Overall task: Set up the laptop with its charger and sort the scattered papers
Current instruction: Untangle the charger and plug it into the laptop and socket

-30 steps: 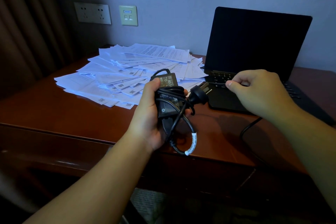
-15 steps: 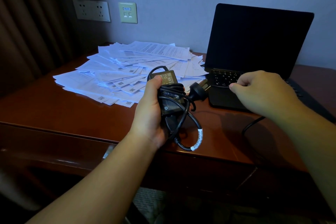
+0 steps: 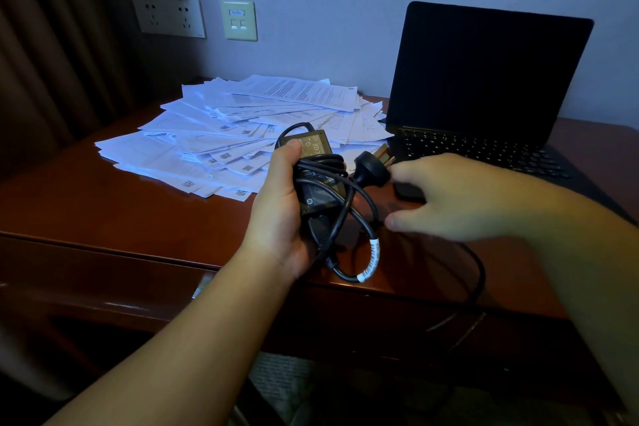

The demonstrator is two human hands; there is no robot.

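My left hand grips a black charger brick with its cable coiled round it, held above the desk's front edge. The black wall plug sticks out to the right of the bundle. My right hand is blurred, its fingers spread, fingertips just beside the plug and thumb below it. A loose length of cable runs from under that hand over the desk edge. The open black laptop stands at the right with a dark screen. Scattered white papers lie fanned out left of it.
The brown wooden desk has bare surface at the front left. A double wall socket and a small cream panel sit on the wall above the papers. A dark curtain hangs at the left.
My right hand has let go of the thin cable it pinched near the laptop, opened, and moved left and down toward the plug. My left hand still holds the charger bundle.
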